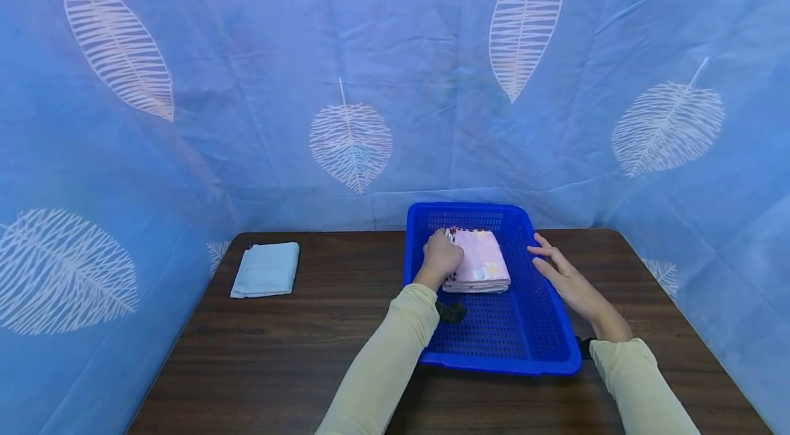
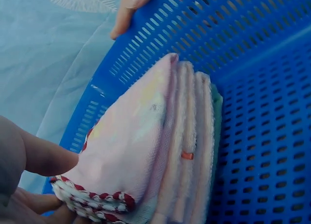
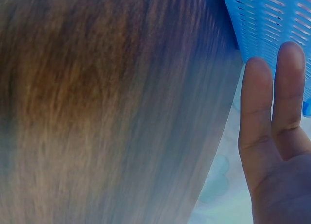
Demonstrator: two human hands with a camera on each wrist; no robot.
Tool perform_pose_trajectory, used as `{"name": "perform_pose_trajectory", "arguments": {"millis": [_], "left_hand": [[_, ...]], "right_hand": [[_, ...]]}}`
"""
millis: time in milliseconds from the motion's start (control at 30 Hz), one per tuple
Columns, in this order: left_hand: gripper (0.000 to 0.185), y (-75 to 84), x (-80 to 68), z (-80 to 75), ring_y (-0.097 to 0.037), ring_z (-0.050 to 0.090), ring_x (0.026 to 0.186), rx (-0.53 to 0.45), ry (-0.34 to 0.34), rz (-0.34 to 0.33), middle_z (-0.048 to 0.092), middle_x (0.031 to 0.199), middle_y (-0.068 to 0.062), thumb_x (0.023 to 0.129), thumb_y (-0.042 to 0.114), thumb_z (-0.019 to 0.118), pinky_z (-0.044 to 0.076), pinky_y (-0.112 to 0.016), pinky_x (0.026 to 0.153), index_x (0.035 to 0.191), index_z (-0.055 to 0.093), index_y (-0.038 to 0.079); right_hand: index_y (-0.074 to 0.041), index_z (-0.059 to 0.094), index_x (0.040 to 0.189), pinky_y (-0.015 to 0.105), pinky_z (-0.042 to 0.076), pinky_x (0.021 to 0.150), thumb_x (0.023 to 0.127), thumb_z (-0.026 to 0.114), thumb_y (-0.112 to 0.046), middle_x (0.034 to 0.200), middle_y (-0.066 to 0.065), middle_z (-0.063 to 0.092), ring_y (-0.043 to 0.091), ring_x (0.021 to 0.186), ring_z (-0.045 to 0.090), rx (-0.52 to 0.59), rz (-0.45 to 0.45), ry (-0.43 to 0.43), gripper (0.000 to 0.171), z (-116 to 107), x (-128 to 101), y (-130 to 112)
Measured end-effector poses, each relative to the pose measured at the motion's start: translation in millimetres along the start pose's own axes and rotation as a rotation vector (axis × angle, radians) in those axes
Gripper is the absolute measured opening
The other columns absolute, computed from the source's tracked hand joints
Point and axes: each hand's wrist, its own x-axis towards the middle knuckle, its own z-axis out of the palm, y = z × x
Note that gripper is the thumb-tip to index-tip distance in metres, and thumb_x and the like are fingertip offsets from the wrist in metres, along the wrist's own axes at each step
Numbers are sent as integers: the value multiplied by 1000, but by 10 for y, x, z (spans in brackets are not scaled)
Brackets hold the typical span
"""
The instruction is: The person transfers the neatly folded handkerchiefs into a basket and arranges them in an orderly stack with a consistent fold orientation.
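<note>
A pink folded towel (image 1: pixel 481 258) with a yellow flower print lies inside the blue plastic basket (image 1: pixel 494 363). My left hand (image 1: pixel 441 256) pinches the towel's left side, where a red-and-white braided edge shows. In the left wrist view the thumb (image 2: pixel 48 156) presses on the towel's face and the other fingers curl behind that edge. Several layers fold together, with a green cloth (image 2: pixel 217 117) against the last one. At the basket's right rim, my right hand (image 1: pixel 570 282) has its fingers extended along the outside wall.
A light blue folded cloth (image 1: pixel 267 270) lies at the far left of the dark wooden table (image 1: pixel 278 359). Behind and beside the table hangs a blue curtain (image 1: pixel 265 112) with white leaf prints, close to the basket's far end.
</note>
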Motion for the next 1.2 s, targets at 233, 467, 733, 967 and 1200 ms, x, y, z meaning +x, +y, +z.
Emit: {"name": "perform_pose_trajectory", "arguments": {"millis": [233, 467, 733, 967, 1200], "left_hand": [[63, 38, -71, -4, -41, 38, 139, 185, 5, 7, 42, 154, -24, 93, 9, 54, 40, -52, 115, 154, 40, 2], [63, 107, -124, -18, -40, 36, 138, 178, 36, 24, 39, 155, -23, 93, 12, 55, 41, -53, 113, 154, 39, 7], [53, 152, -171, -64, -36, 42, 124, 105, 58, 59, 52, 141, -18, 95, 19, 59, 42, -52, 105, 146, 49, 9], [49, 186, -205, -128, -33, 40, 123, 145, 67, 118, 51, 142, -15, 98, 22, 59, 40, -50, 105, 145, 50, 12], [50, 188, -253, -208, -34, 38, 131, 198, 45, 141, 47, 147, -14, 100, 32, 59, 36, -51, 111, 146, 49, 14]], "right_hand": [[-11, 29, 159, 86, 9, 107, 109, 39, -45, 175, 7, -5, 54, 155, -6, -8, 16, 3, 61, 18, 7, -12], [-11, 29, 159, 86, 9, 107, 109, 39, -46, 175, 5, -6, 53, 155, -7, -11, 25, 2, 61, 2, 22, -31], [-9, 31, 158, 86, 8, 107, 109, 39, -45, 174, 8, -5, 54, 155, -5, -12, 15, 1, 61, 11, -4, -32], [-8, 30, 158, 86, 8, 108, 109, 40, -46, 174, 7, -6, 54, 155, -7, 1, 25, 4, 63, 14, 6, -43], [-6, 32, 157, 86, 7, 108, 109, 41, -45, 174, 9, -6, 54, 155, -7, 3, 9, 2, 62, 21, 13, -21]]}}
